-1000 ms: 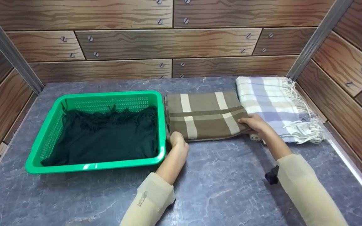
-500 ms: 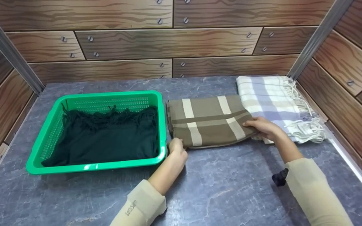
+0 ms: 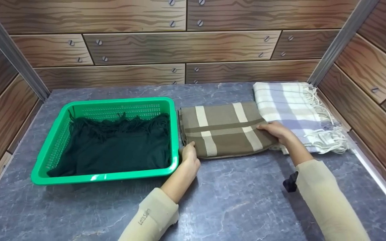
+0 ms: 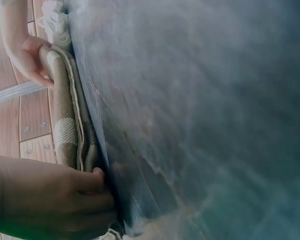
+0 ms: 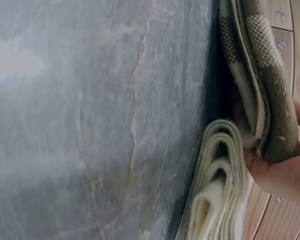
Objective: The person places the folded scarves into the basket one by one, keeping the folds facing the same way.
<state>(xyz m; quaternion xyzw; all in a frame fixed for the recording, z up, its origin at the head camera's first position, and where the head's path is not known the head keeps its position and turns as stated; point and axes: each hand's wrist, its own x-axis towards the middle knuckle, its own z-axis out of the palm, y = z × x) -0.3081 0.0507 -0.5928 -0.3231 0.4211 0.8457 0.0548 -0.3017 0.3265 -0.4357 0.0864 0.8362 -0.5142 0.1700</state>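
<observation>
A folded brown scarf (image 3: 224, 134) with cream stripes lies in the middle, right of the basket. My left hand (image 3: 190, 161) grips its near left corner, close by the basket's rim. At the opposite end my right hand (image 3: 276, 131) pinches the right edge, thumb on top and fingers beneath. Stacked layers of the brown scarf (image 5: 257, 65) show edge-on in the right wrist view, its right end overlapping the folded white scarf (image 5: 222, 170). The left wrist view has the left hand (image 4: 60, 200) with fingers curled at the fold.
A green plastic basket (image 3: 104, 178) stands on the left, holding a folded black fringed scarf (image 3: 116, 149). The white and lavender plaid scarf (image 3: 281, 103) lies at the back right, fringe to the right. Wood-patterned walls (image 3: 179, 47) enclose the grey marbled table (image 3: 233, 201).
The brown scarf has come toward me and slightly right, with both hands holding it. In the last half second it has barely moved; the right hand has shifted slightly left.
</observation>
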